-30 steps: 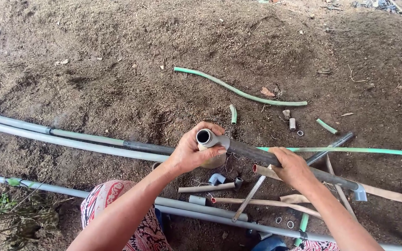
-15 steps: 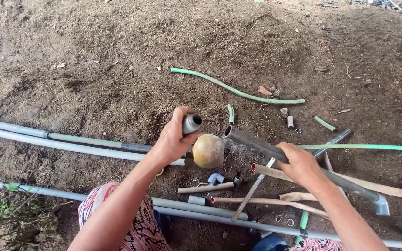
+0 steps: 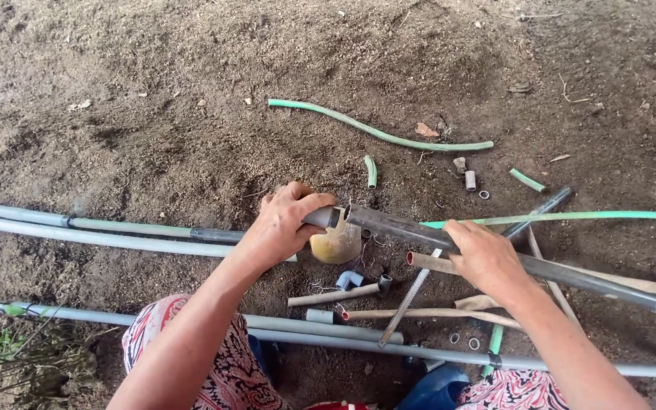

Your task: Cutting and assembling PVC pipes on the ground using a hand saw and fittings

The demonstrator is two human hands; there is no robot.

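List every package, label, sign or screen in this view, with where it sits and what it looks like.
None in view: no package, label, sign or screen.
Only the left hand gripping a short grey fitting at the end of a dark grey pipe that the right hand steadies, with a round yellowish container below, on bare soil.

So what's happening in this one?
A person crouched over bare soil is working with plastic pipe. The left hand grips a short grey fitting and holds it at the open end of a long dark grey pipe, which the right hand steadies. A yellowish round tin sits just under the joint. Pipes, green hose pieces and a hacksaw blade lie around.
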